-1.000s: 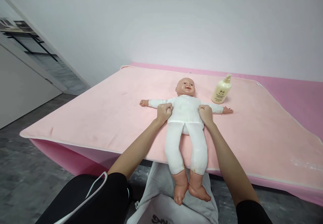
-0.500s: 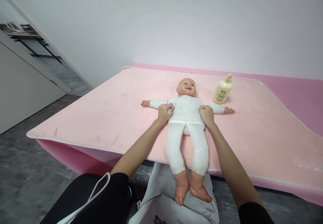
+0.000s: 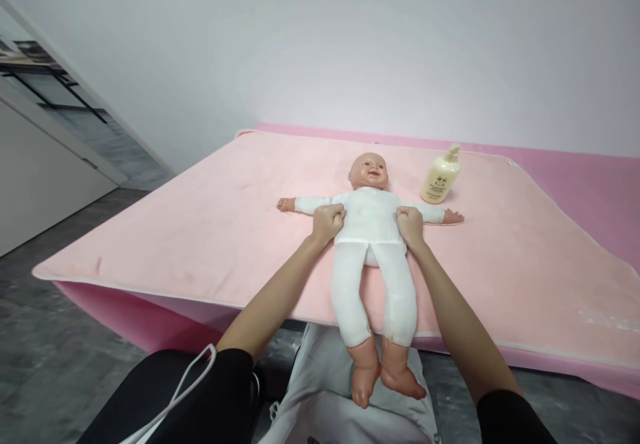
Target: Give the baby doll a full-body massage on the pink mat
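Note:
A baby doll (image 3: 371, 221) in white clothing lies on its back on a pink blanket (image 3: 210, 217), arms spread and feet hanging past the front edge. My left hand (image 3: 328, 223) is closed in a fist at the left side of its chest, just below the arm. On the other side my right hand (image 3: 409, 224) is likewise closed against the chest. Whether cloth is pinched in the fingers is hard to make out. A pale yellow pump bottle (image 3: 441, 176) stands beyond the doll's arm on the right.
Behind the table rises a white wall (image 3: 320, 51). Darker pink covering (image 3: 590, 191) shows at the right and along the back. A grey cloth (image 3: 325, 377) is below the doll's feet, and a white cable (image 3: 185, 391) crosses my left side.
The view has shifted slightly. The doll's legs and feet have moved a little to the right, while both fists remain at its sides.

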Demonstrator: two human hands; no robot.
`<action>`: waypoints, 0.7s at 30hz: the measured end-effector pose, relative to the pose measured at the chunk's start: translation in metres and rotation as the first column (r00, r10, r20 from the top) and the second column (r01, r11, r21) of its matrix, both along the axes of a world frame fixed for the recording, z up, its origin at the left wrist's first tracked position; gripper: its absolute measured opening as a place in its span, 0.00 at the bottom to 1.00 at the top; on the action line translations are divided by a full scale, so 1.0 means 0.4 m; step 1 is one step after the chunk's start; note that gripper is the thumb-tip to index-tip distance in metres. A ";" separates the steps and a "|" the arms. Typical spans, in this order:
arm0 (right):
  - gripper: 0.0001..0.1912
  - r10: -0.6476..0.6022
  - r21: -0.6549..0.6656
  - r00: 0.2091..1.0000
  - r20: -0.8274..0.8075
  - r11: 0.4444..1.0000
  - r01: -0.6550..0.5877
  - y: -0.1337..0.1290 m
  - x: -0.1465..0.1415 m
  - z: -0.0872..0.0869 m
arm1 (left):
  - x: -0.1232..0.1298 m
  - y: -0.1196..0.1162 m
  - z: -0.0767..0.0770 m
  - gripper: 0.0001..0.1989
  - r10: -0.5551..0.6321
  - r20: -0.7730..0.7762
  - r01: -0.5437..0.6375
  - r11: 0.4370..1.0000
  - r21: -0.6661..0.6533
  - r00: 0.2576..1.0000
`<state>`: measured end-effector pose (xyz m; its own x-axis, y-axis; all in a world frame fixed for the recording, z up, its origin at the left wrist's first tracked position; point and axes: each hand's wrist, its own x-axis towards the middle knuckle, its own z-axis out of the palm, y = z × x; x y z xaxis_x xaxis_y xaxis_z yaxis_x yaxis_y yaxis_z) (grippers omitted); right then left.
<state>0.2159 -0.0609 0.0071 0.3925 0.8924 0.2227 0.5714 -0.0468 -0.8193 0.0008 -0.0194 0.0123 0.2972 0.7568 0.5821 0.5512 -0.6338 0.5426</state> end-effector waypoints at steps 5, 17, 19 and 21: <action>0.05 0.004 0.000 1.000 0.003 1.000 -0.004 0.003 0.000 -0.003 | -0.001 0.001 -0.001 0.06 0.002 -0.003 -0.001 1.000 0.004 1.000; 0.07 -0.001 -0.027 0.999 0.036 1.000 0.002 0.002 -0.003 0.010 | -0.004 0.005 -0.008 0.06 -0.015 0.030 0.016 0.999 -0.039 0.999; 0.07 -0.006 -0.034 0.999 0.040 0.999 0.008 0.001 -0.004 0.013 | 0.003 0.004 -0.001 0.06 0.004 0.109 0.004 0.998 -0.067 0.994; 0.08 -0.011 -0.044 0.999 0.041 0.999 0.013 0.001 -0.005 0.015 | 0.018 -0.016 0.038 0.06 0.051 0.282 -0.028 0.996 -0.085 0.958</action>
<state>0.2140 -0.0606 0.0131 0.3950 0.8969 0.1990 0.6035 -0.0900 -0.7923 0.0081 -0.0258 0.0273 0.0975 0.8119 0.5756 0.3916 -0.5630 0.7278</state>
